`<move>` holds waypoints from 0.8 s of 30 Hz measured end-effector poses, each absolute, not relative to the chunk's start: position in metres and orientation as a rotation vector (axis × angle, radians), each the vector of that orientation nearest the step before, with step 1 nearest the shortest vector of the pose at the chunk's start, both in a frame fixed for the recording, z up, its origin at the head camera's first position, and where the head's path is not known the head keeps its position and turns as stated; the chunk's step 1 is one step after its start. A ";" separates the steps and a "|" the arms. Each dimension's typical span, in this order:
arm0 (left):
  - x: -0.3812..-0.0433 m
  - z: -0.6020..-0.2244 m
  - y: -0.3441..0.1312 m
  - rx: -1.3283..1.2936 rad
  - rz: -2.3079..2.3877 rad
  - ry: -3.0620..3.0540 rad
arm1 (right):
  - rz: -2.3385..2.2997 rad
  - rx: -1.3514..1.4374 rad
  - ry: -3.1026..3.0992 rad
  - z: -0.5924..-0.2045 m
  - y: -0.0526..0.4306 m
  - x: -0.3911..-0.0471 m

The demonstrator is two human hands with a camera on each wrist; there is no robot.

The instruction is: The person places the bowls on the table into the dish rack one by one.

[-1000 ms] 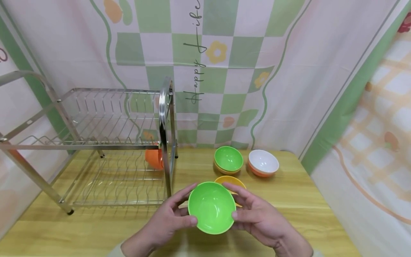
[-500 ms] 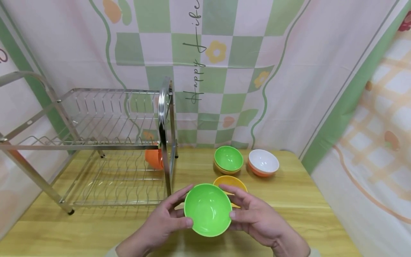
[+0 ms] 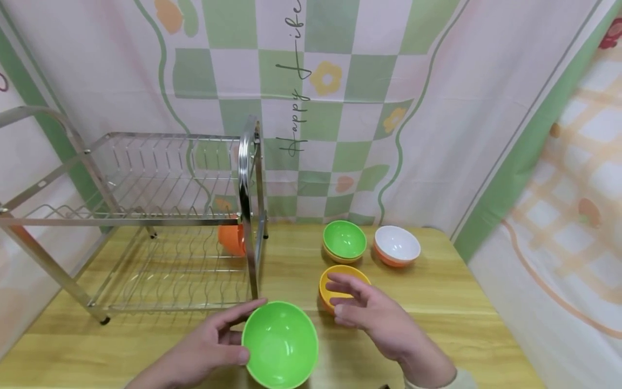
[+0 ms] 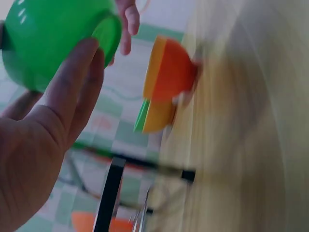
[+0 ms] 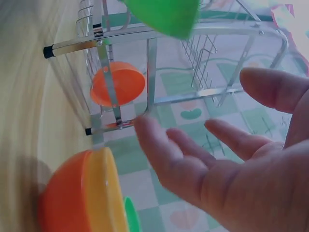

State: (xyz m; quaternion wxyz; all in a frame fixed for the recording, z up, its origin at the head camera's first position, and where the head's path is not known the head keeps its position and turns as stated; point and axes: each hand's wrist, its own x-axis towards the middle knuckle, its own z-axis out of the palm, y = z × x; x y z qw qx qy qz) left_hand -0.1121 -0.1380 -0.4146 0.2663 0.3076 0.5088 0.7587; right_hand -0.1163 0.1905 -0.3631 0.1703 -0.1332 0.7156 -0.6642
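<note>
A green bowl is tilted toward the head camera, held above the table at its left side by my left hand. The thumb lies at its rim, and in the left wrist view fingers reach under the bowl to its foot. My right hand is apart from that bowl, its fingers loosely bent with nothing between them. It hovers in front of a yellow-lined bowl and hides part of it. In the right wrist view that bowl is orange outside, near the fingers.
At the left stands a two-tier metal dish rack, with an orange bowl on its lower tier at the right end. Toward the back of the wooden table are a green bowl stacked on a yellow one and a white-lined orange bowl.
My right hand has let go of the green bowl. The left hand has carried the bowl left and nearer to me, uncovering more of the yellow-lined bowl.
</note>
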 end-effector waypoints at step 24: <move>-0.141 -0.365 -0.233 0.744 1.691 2.000 | -1.741 -0.446 2.420 -0.364 0.083 -0.155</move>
